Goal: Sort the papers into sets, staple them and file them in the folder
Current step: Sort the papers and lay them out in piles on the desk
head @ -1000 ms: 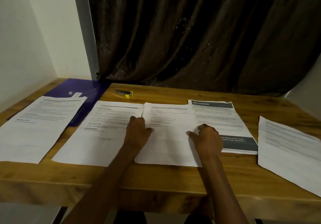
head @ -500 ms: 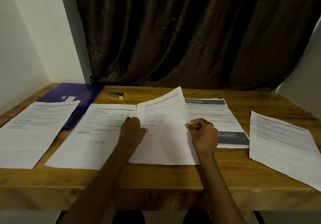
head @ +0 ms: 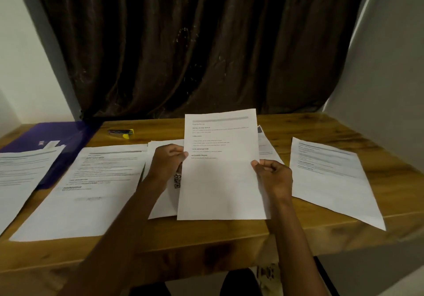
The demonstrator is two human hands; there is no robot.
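Top sheet (head: 220, 169) is off the middle stack now: half a second ago only its far edge was peeling up, a second ago both hands were flat on it. Now I've got it raised and tilted toward me, clear of the table (head: 206, 236).

Left hand (head: 168, 161) pinches the sheet's left edge, fingers curled round it. Right hand (head: 273, 176) pinches the right edge, thumb on the front face. Neither is spread.

Lifting it exposed the next page (head: 166, 194) under it, with a QR code showing by my left wrist. So the middle stack is more than one page.

Other papers lie flat on the table: one sheet (head: 80, 192) left of centre, one (head: 20, 174) far left partly over the purple folder (head: 57, 137), one (head: 332, 176) on the right, and one with a dark header (head: 263, 144) mostly hidden behind the raised sheet.

Stapler (head: 120, 132) sits at the back, beside the folder, untouched.

My read: still sorting. I'm checking the headings to decide which set this page joins. Nothing looks stapled or filed yet.
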